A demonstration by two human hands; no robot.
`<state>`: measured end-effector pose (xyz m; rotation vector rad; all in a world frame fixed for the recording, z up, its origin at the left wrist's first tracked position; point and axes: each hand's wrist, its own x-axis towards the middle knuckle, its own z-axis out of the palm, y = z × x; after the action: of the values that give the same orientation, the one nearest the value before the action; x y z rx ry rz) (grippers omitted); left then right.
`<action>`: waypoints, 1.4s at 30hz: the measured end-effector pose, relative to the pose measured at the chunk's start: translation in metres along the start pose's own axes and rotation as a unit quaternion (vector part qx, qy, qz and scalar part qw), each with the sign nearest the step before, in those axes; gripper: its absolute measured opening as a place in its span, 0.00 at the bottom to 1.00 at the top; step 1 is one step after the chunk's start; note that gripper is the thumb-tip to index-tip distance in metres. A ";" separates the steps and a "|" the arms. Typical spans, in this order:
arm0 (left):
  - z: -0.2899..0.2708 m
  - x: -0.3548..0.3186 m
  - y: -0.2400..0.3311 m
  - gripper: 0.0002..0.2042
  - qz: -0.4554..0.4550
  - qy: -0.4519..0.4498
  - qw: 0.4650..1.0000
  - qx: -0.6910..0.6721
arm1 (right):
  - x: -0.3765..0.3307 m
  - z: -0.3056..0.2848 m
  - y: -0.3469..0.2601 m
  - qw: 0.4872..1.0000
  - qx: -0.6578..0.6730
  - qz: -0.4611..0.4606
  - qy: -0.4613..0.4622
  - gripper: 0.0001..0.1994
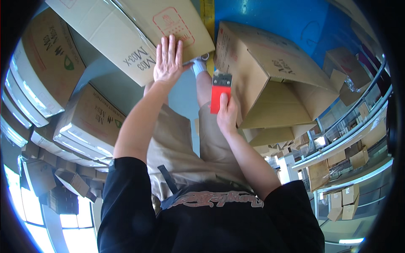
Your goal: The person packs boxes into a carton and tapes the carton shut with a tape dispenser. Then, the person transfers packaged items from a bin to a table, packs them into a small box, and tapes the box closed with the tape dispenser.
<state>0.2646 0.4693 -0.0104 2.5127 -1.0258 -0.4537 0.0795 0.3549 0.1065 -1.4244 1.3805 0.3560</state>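
View from the head camera, looking down the person's own body toward a blue floor [270, 17]. The left hand [168, 59] is open, fingers straight and spread slightly, its palm laid flat on the top panel of a closed carton [126, 29] that fills the upper left of the view. The right hand [228, 113] is closed around the red handle of a tape dispenser [220, 90], thumb along the handle; the dispenser's metal blade end points upward and sits just beside the near edge of a second carton [253, 55]. This second carton lies to the right of the first, tilted, with one flap [278, 105] hanging open toward the person. A narrow gap of floor separates the two cartons, and a yellow floor stripe [207, 12] runs up through it. Between the forearms appear beige shorts [181, 139] and, farther away, a white shoe [199, 65] near the dispenser's tip. A black shirt [202, 223] occupies the lower edge. Left of the left arm, stacked cartons [84, 122] with taped seams stand close together. At right, metal shelving [350, 135] carries small boxes [350, 196], and further flattened cartons [346, 67] lie beyond the second carton.
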 end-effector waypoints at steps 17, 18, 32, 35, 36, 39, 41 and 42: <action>0.072 -0.024 -0.032 0.22 0.360 -0.384 0.835 0.160 | 0.005 -0.045 -0.098 0.954 0.289 -0.008 -0.079 0.25; 0.061 -0.023 -0.034 0.22 0.325 -0.409 0.843 0.122 | 0.000 -0.045 -0.100 0.945 0.315 0.004 -0.082 0.25; -0.090 0.079 0.093 0.21 -0.282 -0.225 0.696 -0.621 | -0.001 -0.082 -0.097 0.969 0.205 -0.091 -0.101 0.24; -0.171 0.111 0.115 0.23 0.026 -0.168 0.878 -0.447 | -0.008 -0.086 -0.100 0.985 0.058 -0.154 -0.060 0.27; -0.186 0.113 0.123 0.20 0.067 -0.207 0.887 -0.407 | -0.011 -0.085 -0.103 0.984 0.059 -0.158 -0.064 0.27; -0.202 0.107 0.114 0.10 0.015 -0.228 0.875 -0.426 | -0.017 -0.083 -0.109 0.982 0.053 -0.167 -0.073 0.28; -0.203 0.101 0.107 0.06 -0.110 -0.226 0.748 -0.615 | -0.020 -0.079 -0.113 0.982 0.065 -0.154 -0.085 0.28; -0.203 0.101 0.103 0.06 -0.111 -0.222 0.748 -0.616 | -0.021 -0.077 -0.115 0.982 0.062 -0.156 -0.087 0.28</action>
<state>0.3597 0.3760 0.1996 1.2880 -0.2731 -1.3141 0.1374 0.2759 0.2058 -1.4417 1.0015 0.1814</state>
